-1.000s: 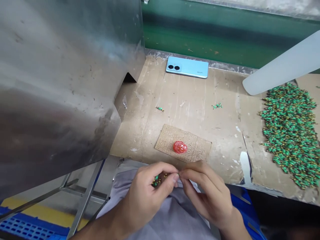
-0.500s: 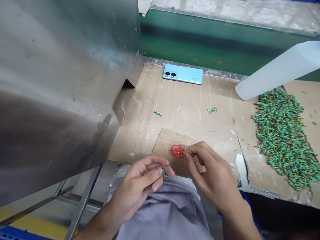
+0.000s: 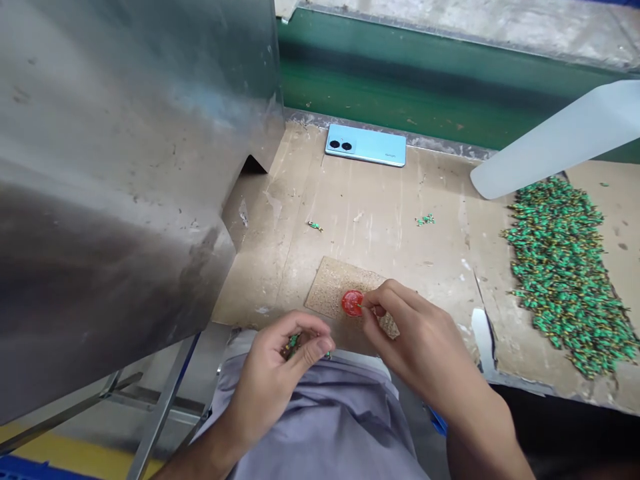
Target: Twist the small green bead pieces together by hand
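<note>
My right hand point(image 3: 417, 333) pinches a tiny green piece, its tip over a small round red dish point(image 3: 352, 303) with pale stuff in it. The dish sits on a speckled tan board point(image 3: 327, 283) near the table's front edge. My left hand point(image 3: 280, 363) is curled with thumb and forefinger close together, around several small green-and-gold pieces point(image 3: 292, 343). One of them pokes out below the thumb. To the right lies a large pile of the same green pieces point(image 3: 565, 273).
A light blue phone point(image 3: 367, 145) lies at the back of the cardboard-covered table point(image 3: 365, 193). A white tube point(image 3: 550, 147) slants over the pile. Stray green pieces point(image 3: 425, 219) lie mid-table. A big metal housing point(image 3: 125, 167) stands at the left, and a green strip point(image 3: 425, 100) runs behind.
My right hand has moved slightly left, bringing the pinched piece further over the red dish. The left hand's thumb and forefinger have closed together, and more pieces show inside it.
</note>
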The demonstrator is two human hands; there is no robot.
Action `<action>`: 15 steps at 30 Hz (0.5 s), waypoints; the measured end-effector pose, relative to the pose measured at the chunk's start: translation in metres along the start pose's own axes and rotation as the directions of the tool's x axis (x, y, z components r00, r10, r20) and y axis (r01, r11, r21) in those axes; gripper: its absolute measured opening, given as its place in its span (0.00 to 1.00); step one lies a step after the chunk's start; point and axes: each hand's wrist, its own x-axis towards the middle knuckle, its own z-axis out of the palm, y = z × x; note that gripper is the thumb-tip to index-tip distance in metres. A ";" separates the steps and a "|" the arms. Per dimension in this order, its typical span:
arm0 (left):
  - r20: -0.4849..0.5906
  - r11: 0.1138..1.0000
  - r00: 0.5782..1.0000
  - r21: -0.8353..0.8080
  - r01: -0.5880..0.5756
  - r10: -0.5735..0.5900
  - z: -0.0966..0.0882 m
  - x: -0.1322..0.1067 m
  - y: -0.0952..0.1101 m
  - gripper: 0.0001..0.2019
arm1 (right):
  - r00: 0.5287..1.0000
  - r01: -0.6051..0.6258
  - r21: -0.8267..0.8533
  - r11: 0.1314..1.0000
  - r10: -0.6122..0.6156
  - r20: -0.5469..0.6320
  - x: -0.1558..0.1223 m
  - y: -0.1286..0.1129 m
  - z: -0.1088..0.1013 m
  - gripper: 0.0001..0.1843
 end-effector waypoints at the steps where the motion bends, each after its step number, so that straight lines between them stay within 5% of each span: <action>1: -0.005 1.000 1.000 0.006 -0.007 0.007 0.001 0.000 0.002 0.04 | 1.000 0.000 -0.005 1.000 0.000 0.001 0.000 0.000 -0.001 0.08; 15: 0.095 0.998 0.995 -0.038 0.047 -0.043 0.005 -0.006 -0.010 0.11 | 1.000 0.016 -0.080 0.997 -0.015 0.011 0.004 0.000 -0.005 0.10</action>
